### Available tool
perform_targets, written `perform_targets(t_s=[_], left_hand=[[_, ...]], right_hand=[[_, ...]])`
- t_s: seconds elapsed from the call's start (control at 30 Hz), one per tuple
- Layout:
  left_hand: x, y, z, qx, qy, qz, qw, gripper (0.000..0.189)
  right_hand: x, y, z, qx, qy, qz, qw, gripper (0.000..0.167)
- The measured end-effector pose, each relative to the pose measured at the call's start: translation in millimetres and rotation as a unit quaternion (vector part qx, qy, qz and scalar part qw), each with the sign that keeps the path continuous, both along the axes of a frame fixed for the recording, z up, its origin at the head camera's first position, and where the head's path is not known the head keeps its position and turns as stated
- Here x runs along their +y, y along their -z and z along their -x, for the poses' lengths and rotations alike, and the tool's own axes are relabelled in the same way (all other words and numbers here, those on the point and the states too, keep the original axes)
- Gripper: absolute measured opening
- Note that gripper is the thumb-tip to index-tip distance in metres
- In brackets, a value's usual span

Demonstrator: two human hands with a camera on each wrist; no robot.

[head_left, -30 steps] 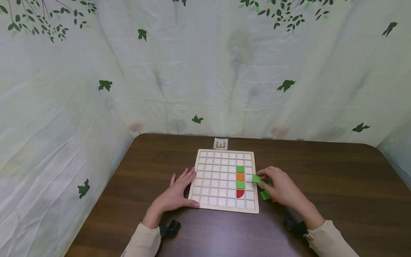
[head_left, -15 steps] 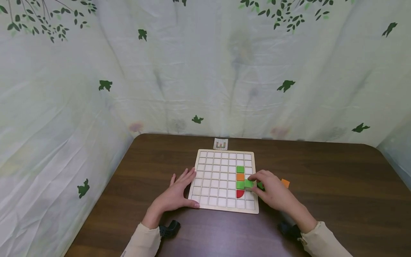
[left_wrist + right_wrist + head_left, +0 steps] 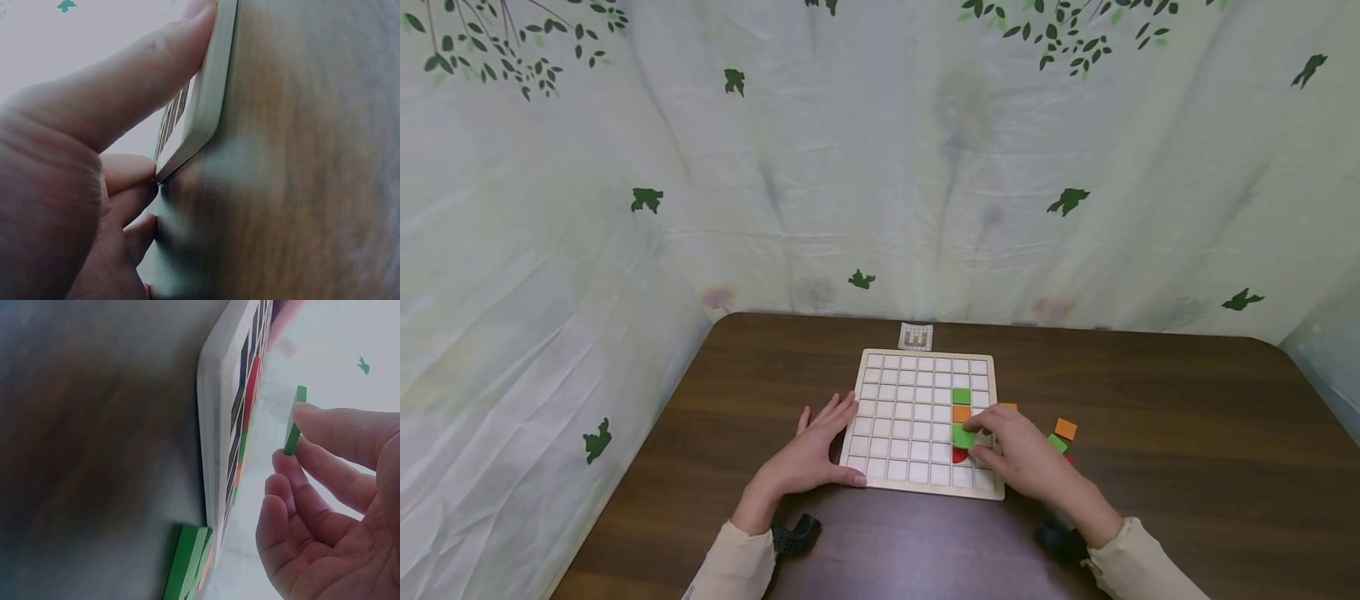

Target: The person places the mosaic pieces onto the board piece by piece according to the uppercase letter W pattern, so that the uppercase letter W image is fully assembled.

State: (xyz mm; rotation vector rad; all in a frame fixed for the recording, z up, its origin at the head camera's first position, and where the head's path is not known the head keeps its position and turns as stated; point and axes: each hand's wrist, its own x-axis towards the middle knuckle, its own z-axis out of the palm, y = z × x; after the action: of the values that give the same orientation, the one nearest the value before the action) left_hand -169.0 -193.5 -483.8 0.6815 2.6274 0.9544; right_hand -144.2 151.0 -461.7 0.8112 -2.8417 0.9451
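Note:
A pale wooden grid board (image 3: 898, 421) lies on the table. My left hand (image 3: 808, 454) rests along its left side, fingers spread at the edge and thumb across the near left corner; the left wrist view shows the thumb (image 3: 150, 75) on the rim. Over the board's right part, my right hand (image 3: 1022, 450) pinches a green square tile (image 3: 296, 422) between thumb and fingers, raised above the surface in the right wrist view. Below it in the same column is a red rounded tile (image 3: 959, 456), partly covered. Farther up sit an orange tile (image 3: 961, 413) and a green tile (image 3: 961, 396).
Right of the board lie a loose orange tile (image 3: 1065, 429), a green one (image 3: 1057, 443) and a red piece (image 3: 1069, 460), partly behind my right hand. Another orange tile (image 3: 1009, 407) is by the board's right edge. A small patterned card (image 3: 916, 337) touches the far side.
My right hand has carried the green tile leftward from beside the board to above the column of coloured tiles, uncovering loose tiles on the right. My left hand has stayed put.

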Motion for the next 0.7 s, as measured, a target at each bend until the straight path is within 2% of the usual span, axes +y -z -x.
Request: perform_targets(t_s=[0.47,0.7], left_hand=[[0.1,0.6,0.4,-0.003,-0.001,0.002,1.0000,0.114],[0.5,0.0,0.3,-0.003,0.000,0.001,1.0000,0.113]], right_hand=[[-10.5,1.3,-0.2,-0.008,-0.020,-0.005,0.9998,0.020],[-16.2,-1.5,1.9,-0.013,-0.021,-0.039,0.9989,0.020]])
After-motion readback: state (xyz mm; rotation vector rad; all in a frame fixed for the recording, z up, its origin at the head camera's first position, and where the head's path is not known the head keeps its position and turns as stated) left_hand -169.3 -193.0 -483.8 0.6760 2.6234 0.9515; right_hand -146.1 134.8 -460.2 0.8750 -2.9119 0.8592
